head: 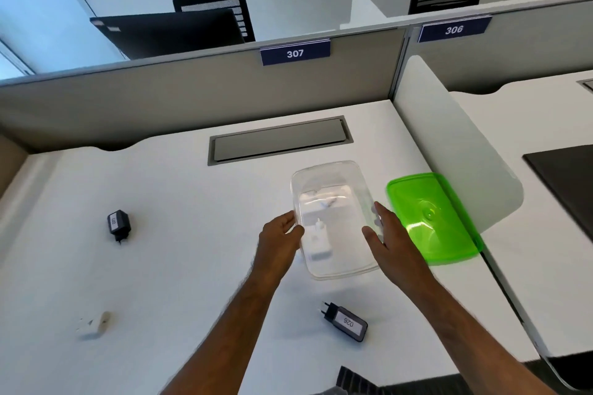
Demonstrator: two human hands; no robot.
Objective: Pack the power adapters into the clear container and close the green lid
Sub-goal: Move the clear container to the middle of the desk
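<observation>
The clear container [330,179] stands open on the white desk, with a white power adapter [319,239] inside it. My left hand [279,239] grips its left wall and my right hand [390,240] its right wall. The green lid [433,218] lies flat on the desk just right of the container, apart from it. Three more adapters lie loose: a black one [346,321] labelled 026 near the front, a black one [118,225] at the left, and a white one [94,325] at the front left.
A grey cable hatch [279,139] is set into the desk behind the container. A white side divider [455,144] rises right of the lid, and a grey partition [192,90] with a 307 sign closes the back. A dark mat [568,183] lies on the neighbouring desk.
</observation>
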